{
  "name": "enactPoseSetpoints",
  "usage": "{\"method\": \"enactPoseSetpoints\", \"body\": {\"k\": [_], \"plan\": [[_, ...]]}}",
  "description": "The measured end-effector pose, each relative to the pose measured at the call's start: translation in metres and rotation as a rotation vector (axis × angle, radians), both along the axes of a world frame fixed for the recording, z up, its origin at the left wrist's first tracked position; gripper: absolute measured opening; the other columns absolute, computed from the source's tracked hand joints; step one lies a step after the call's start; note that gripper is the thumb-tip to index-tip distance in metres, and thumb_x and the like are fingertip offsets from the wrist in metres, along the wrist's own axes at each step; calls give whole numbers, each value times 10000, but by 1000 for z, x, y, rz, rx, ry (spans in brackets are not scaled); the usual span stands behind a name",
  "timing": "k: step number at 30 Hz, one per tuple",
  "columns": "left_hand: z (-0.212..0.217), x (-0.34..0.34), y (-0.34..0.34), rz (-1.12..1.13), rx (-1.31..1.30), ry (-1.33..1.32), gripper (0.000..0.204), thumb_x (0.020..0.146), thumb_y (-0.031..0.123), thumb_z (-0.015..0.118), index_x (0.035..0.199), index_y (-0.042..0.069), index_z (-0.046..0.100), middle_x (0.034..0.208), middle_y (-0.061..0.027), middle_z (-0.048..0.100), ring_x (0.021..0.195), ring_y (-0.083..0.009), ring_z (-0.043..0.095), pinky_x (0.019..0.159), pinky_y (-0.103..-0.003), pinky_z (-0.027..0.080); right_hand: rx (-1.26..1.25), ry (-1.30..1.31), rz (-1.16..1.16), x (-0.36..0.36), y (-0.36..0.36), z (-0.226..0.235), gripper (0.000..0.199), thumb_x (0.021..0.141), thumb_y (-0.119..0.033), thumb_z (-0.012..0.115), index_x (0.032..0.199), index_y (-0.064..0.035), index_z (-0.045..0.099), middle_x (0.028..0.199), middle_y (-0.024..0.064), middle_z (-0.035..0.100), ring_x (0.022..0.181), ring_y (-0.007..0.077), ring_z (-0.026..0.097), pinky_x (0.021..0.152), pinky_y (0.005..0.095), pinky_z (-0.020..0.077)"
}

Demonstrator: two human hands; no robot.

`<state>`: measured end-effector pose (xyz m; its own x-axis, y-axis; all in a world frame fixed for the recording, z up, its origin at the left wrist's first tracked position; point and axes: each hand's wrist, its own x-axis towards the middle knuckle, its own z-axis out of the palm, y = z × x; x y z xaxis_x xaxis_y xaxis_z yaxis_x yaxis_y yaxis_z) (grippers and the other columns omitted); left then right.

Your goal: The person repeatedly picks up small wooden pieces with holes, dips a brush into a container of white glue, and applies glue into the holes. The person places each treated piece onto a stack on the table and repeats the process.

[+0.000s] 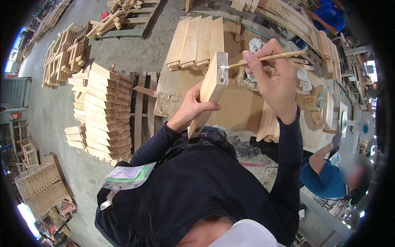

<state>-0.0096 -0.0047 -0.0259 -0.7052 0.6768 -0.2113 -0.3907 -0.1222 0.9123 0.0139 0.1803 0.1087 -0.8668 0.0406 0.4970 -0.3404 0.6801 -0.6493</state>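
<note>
My left hand (pixel 193 108) grips a pale wooden block (pixel 210 88) by its middle and holds it tilted above the workbench. A slot in the block's top end shows white glue. My right hand (pixel 275 78) pinches a thin wooden stick (pixel 267 58) whose white tip touches that slot. Both arms wear dark long sleeves.
A cardboard-covered bench (pixel 236 109) lies under the hands, with a row of wooden blocks (pixel 196 40) at its far side and rags (pixel 304 80) to the right. A tall stack of cut pieces (pixel 107 109) stands on the left. A person in blue (pixel 329 175) sits at lower right.
</note>
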Motion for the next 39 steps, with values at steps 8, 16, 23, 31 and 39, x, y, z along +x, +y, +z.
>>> {"method": "enactPoseSetpoints", "body": {"k": [8,16,23,31,39], "plan": [[1,0,-2,11,36,-27,687,617,50,725,1255,17,472,1065,-27,561,978,-118,506,870,-265,401,-137,8,-11,-6,-3,4,162,868,-100,635,774,-9,540,615,25,575,567,82,599,528,204,466],[0,1,-8,25,58,-50,679,615,36,715,1249,14,474,1057,-26,558,971,-117,507,858,-259,407,-295,122,-28,1,-10,-2,137,851,-71,652,785,0,556,655,24,605,557,95,597,527,190,459],[7,4,-10,104,87,-20,583,632,1,662,1194,25,506,1001,-3,574,922,-97,528,799,-242,432,-302,450,-45,36,-25,-56,228,805,-4,679,933,-21,492,871,243,668,727,224,696,620,269,554],[9,7,-10,110,36,38,561,640,31,658,1180,16,505,992,-19,576,919,-108,537,807,-249,437,-37,445,-189,50,-59,-95,226,765,11,711,833,-26,498,938,213,670,805,287,686,663,308,556],[8,6,-13,115,60,-50,623,625,9,684,1215,7,482,1059,-52,572,967,-132,544,837,-267,452,-29,344,-135,61,-73,-96,207,738,63,701,784,-19,516,1024,210,652,900,291,666,724,311,551]]}}
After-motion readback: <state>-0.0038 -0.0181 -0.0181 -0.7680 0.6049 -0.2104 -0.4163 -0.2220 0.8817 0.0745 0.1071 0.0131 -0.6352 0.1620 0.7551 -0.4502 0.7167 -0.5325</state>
